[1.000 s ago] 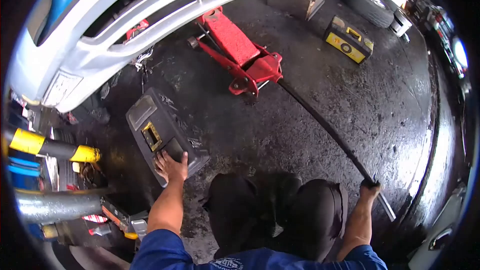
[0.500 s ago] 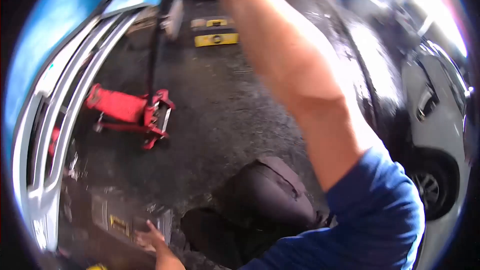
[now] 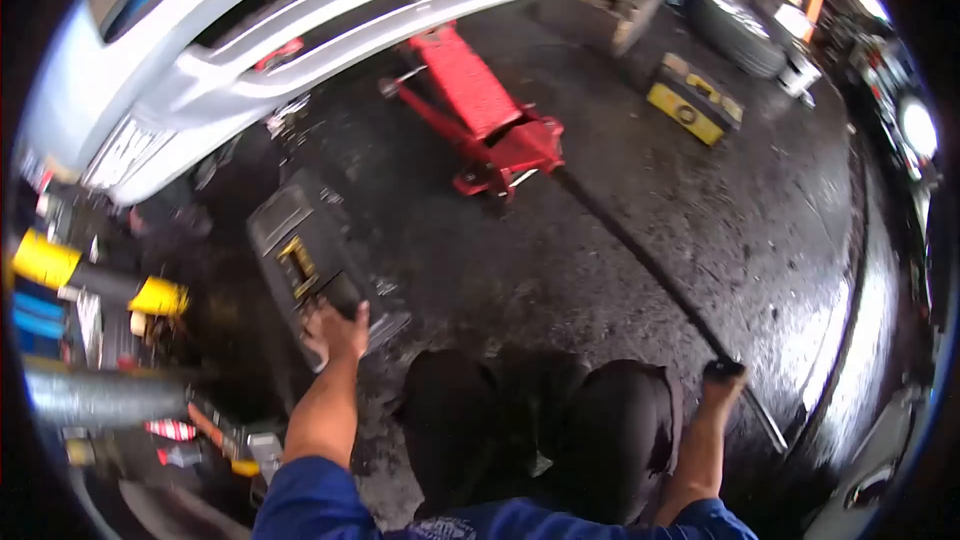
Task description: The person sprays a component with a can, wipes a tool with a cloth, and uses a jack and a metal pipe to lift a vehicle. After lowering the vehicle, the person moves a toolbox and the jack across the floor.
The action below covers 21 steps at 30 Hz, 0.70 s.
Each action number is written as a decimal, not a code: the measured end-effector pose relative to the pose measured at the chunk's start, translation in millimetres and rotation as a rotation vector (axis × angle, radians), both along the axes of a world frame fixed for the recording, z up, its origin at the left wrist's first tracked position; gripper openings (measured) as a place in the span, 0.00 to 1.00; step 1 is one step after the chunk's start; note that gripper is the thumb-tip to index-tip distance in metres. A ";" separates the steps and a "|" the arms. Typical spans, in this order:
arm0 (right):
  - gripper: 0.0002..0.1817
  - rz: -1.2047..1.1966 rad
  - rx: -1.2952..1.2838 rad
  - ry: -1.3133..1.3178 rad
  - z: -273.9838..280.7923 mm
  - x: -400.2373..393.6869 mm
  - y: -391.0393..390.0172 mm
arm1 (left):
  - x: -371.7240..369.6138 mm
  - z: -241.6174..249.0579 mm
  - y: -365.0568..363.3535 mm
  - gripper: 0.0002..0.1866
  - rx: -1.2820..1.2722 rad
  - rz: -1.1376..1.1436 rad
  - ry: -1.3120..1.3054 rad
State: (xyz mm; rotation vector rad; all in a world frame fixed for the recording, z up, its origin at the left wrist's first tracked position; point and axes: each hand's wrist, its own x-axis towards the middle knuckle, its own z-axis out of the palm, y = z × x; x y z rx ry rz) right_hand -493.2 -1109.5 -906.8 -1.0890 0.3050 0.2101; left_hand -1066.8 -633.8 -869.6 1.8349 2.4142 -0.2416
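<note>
My right hand (image 3: 722, 386) is wrapped around the long black jack handle (image 3: 640, 252) near its outer end, where a bare metal tip sticks out past my fist. The handle slopes down to the right from a red floor jack (image 3: 470, 90), whose front end lies beneath the bumper of a vehicle. On the left, my left hand (image 3: 335, 330) rests with fingers spread on a dark plastic tool case (image 3: 283, 218) lying on the floor. The case has a yellow-marked label or latch in its middle.
A silver bumper (image 3: 400, 25) with open slots spans the upper left. A black and yellow toolbox (image 3: 690, 105) and a wheel (image 3: 738, 25) stand at the upper right. Tools and a yellow-ended item (image 3: 100, 275) lie at left. Part of another car (image 3: 875, 480) shows lower right.
The view has swung round. My right arm, earlier raised high beside the upright handle, is now low, and the handle has come down toward me. My left hand stays at the tool case.
</note>
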 end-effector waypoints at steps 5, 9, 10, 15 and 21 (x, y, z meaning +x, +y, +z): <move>0.13 0.156 -0.070 -0.539 226.7 92.2 83.7 | -1.7 14.9 1.3 0.52 -0.077 0.033 -0.064; 0.13 0.339 0.019 -0.904 401.8 74.6 265.0 | -4.0 16.4 2.7 0.52 -0.154 0.055 -0.051; 0.13 0.365 0.048 -0.980 428.0 51.6 311.0 | -3.4 19.0 2.2 0.52 -0.141 0.050 -0.071; 0.13 0.381 0.034 -0.915 449.7 86.6 354.0 | -2.9 19.3 1.5 0.52 -0.107 0.048 -0.098; 0.14 0.200 -0.197 -0.603 207.8 111.2 105.1 | -3.5 12.6 0.0 0.52 -0.071 0.034 -0.081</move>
